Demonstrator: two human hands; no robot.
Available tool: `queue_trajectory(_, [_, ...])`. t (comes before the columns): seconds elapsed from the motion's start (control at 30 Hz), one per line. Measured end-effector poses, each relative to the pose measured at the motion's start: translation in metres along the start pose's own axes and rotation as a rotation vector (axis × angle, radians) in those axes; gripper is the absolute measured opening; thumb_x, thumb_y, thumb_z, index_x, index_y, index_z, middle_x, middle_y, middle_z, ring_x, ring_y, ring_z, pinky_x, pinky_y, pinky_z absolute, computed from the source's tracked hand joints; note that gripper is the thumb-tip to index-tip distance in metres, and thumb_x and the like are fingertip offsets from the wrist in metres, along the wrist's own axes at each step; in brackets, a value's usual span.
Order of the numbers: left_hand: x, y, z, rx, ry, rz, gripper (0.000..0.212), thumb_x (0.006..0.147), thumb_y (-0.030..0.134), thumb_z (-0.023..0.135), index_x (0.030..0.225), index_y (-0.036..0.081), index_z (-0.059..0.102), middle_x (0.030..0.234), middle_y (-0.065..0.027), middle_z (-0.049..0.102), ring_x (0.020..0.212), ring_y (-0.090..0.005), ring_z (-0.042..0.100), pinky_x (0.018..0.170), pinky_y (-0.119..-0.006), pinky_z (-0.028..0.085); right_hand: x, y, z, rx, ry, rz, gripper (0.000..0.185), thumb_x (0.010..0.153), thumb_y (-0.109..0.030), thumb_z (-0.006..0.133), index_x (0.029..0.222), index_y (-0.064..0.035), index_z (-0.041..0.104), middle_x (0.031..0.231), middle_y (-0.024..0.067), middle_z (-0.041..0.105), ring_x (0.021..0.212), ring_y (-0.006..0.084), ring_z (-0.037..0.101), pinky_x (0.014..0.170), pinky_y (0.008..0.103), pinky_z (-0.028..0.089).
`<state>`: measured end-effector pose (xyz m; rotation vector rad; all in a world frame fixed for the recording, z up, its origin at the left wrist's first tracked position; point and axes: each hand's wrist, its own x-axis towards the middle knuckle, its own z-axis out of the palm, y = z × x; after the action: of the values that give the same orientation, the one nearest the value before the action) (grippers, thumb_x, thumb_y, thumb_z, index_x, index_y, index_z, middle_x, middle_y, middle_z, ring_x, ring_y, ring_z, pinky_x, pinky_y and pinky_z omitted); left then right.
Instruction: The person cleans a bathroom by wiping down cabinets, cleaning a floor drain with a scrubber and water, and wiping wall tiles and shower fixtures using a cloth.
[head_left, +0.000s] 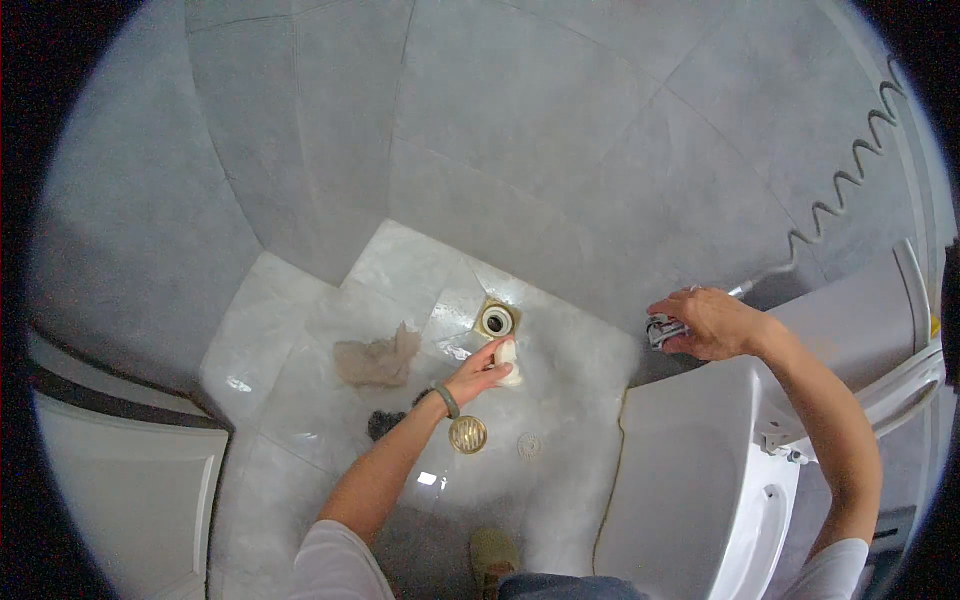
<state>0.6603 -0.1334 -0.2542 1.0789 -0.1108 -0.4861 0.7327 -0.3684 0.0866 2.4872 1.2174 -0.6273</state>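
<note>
My left hand, with a green bangle on its wrist, grips a white plastic drain insert just above the wet tiled floor. Close beyond it is the open floor drain, a round hole in a square brass-coloured frame. My right hand is closed around a chrome hand sprayer beside the toilet tank. A coiled hose runs from the sprayer towards the upper right. Near my left wrist lie a round brass slotted drain cover and a small round strainer.
A brownish cloth and a dark scrubbing pad, partly behind my forearm, lie on the floor. The white toilet stands on the right with its lid raised. A white cabinet bounds the left side. Grey tiled walls rise ahead.
</note>
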Motion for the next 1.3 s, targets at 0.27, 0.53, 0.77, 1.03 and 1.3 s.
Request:
queue_trajectory(0.27, [0.009,0.046,0.066,-0.259,-0.123,0.012,0.04,0.092,0.028,0.053,0.126,0.008,0.048,0.1,-0.0037,0.06,0.087,-0.0143,0.06,0.075,-0.03,0.051,0.007,-0.042,-0.007,0.193,0.063,0.11,0.051,0.071,-0.02,0.075,0.108,-0.0092,0.041,0.086,0.0143,0.064,0.08,0.0382,0.061,0.069,0.0472,0.047])
queue_trajectory(0.53, [-0.007,0.105,0.096,-0.105,-0.079,0.173,0.041,0.08,0.028,0.071,0.111,0.005,0.057,0.09,-0.0027,0.064,0.077,-0.0092,0.059,0.056,-0.024,0.047,0.018,-0.087,0.028,0.289,0.177,0.055,0.055,0.069,-0.014,0.075,0.107,-0.0072,0.036,0.083,0.0171,0.063,0.079,0.0387,0.061,0.064,0.0468,0.047])
queue_trajectory(0.77, [-0.002,0.081,0.106,-0.112,-0.132,0.235,0.036,0.077,0.014,0.073,0.107,0.004,0.057,0.093,-0.0025,0.063,0.077,-0.0096,0.06,0.065,-0.022,0.048,0.011,-0.086,0.021,0.008,0.157,-0.08,0.045,0.074,-0.027,0.072,0.102,-0.0043,0.046,0.083,0.0133,0.062,0.082,0.0333,0.061,0.07,0.0424,0.047])
queue_trajectory(1.03, [-0.004,0.072,0.1,-0.16,-0.182,0.074,0.036,0.078,0.015,0.072,0.109,0.004,0.057,0.086,-0.0011,0.061,0.076,-0.0096,0.06,0.064,-0.023,0.048,0.012,-0.074,0.033,-0.476,-0.09,-0.229,0.047,0.081,-0.05,0.059,0.094,-0.0048,0.056,0.081,0.0076,0.061,0.079,0.0252,0.063,0.069,0.0358,0.05])
queue_trajectory(1.3, [0.029,0.018,0.042,-0.505,0.075,-0.102,0.036,0.086,0.029,0.064,0.113,0.008,0.054,0.096,-0.0048,0.062,0.091,-0.0161,0.061,0.08,-0.033,0.05,0.041,-0.055,0.121,0.319,0.214,0.155,0.047,0.086,-0.053,0.052,0.102,-0.0093,0.059,0.083,0.0117,0.064,0.074,0.0338,0.063,0.064,0.0437,0.049])
